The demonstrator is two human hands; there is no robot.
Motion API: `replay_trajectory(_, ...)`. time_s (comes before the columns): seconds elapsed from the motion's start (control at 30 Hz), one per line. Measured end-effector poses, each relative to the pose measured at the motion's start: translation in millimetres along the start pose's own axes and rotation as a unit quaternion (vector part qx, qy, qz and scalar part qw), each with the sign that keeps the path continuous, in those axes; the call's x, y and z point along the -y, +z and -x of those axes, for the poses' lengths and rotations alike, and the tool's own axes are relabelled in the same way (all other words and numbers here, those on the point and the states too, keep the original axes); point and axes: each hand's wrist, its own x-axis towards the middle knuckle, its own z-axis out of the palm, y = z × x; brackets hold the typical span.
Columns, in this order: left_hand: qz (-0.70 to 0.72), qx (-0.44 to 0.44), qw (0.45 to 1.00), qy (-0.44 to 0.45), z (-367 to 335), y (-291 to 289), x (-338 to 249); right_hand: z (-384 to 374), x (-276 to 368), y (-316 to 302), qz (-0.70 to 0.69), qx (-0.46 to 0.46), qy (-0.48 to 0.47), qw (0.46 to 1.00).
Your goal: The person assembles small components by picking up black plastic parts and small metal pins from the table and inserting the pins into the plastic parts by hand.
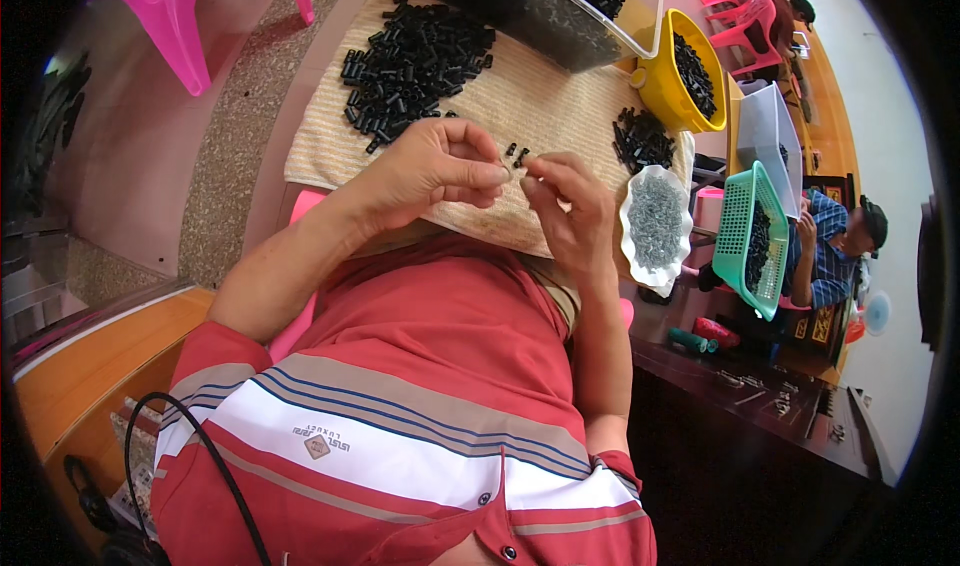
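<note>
My left hand (440,171) is closed in a pinch, thumb against forefinger, above the striped cream towel (330,116). What its fingertips hold is too small to make out. Close on its right, my right hand (575,206) also pinches, its fingertips almost meeting the left ones. A few small black pieces (511,150) show just beyond the fingertips; I cannot tell if one is in the right hand's grip. A large pile of short black tube-like parts (410,71) lies beyond my left hand. A smaller black pile (643,140) is beyond my right hand.
A scalloped white dish (683,251) of small silvery parts stands right of my right hand. Behind are a clear bin (540,21) and a yellow basket (655,86) with black parts. Further right are a green basket (735,216) and a seated person (830,256). Pink stool (165,16) at left.
</note>
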Motion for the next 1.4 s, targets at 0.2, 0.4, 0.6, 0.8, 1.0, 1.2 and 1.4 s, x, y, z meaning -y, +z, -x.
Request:
replay_trajectory(0.2, -0.009, -0.018, 0.999, 0.034, -3, -3, -4, -22, -23, -4, 0.17, 0.076, -0.015, 0.982)
replay_trajectory(0.4, -0.011, -0.022, 0.999, 0.043, -2, -4, -3, -35, -19, 3, 0.29, 0.183, 0.012, 0.939)
replay_trajectory(0.6, -0.013, -0.02, 0.999, 0.043, -3, -4, -3, -33, -25, 5, 0.285, 0.187, -0.004, 0.94)
replay_trajectory(0.8, -0.019, -0.033, 0.998, 0.043, -4, -4, -2, -36, -18, 4, 0.307, 0.201, 0.03, 0.93)
replay_trajectory(1.0, -0.025, -0.047, 0.997, 0.047, -5, -6, -1, -36, -22, 5, 0.287, 0.189, 0.032, 0.939)
replay_trajectory(1.2, -0.029, -0.057, 0.996, 0.057, -5, -6, -2, -35, -25, 4, 0.274, 0.177, 0.038, 0.944)
replay_trajectory(1.4, -0.032, -0.058, 0.996, 0.06, -5, -5, -3, -27, -26, -2, 0.209, 0.133, 0.04, 0.968)
